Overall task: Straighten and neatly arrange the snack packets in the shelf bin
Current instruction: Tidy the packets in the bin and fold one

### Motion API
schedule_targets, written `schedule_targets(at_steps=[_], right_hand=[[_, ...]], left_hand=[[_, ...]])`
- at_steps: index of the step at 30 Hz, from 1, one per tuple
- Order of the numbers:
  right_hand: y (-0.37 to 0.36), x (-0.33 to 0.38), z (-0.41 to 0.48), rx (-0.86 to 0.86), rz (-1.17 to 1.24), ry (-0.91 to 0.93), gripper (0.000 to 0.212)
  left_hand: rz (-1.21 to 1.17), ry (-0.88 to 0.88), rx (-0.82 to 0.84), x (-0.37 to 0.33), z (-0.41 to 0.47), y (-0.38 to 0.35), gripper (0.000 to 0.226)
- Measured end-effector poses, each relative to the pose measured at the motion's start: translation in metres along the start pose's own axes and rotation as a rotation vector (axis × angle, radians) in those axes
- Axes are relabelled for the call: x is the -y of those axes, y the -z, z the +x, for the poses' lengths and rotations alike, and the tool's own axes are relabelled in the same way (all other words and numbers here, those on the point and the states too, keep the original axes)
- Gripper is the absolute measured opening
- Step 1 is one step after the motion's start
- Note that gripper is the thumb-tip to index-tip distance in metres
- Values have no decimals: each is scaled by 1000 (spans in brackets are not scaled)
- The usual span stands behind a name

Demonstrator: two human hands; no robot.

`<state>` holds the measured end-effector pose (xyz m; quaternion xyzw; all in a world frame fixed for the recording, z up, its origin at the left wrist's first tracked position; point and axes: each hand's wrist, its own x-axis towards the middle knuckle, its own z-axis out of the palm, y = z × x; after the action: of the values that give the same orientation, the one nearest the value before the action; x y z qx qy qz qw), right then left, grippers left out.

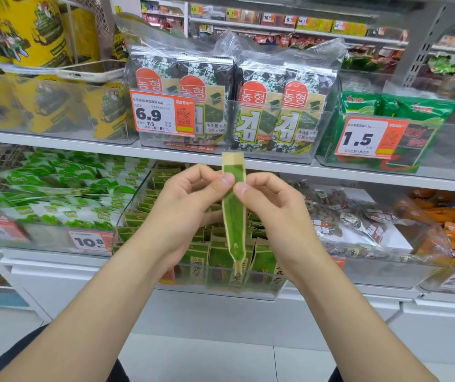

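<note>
L hand (190, 199) and R hand (273, 205) each pinch the green packet (234, 216) near its upper part, thumb vs. forefinger; remaining fingers are loosely curled. The packet is upright, edge-on to the camera, above the clear bin (130, 209) at scene centre. Contact with the stocked packets (215, 260) standing in rows cannot be told.

Recommended procedure: smooth creases w/ both thumbs, turn the printed face to the near side, then lower it base-first into a gap in the near row, aligned w/ its neighbours. Avoid squeezing the contents.
</note>
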<state>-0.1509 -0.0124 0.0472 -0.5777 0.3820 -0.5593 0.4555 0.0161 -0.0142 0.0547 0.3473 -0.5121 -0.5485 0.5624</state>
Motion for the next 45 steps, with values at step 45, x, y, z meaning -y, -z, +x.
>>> schedule_targets(at_steps=[45], right_hand=[[18, -14, 6, -57, -505, 335, 7]], left_hand=[[201, 164, 264, -4, -5, 15, 30]])
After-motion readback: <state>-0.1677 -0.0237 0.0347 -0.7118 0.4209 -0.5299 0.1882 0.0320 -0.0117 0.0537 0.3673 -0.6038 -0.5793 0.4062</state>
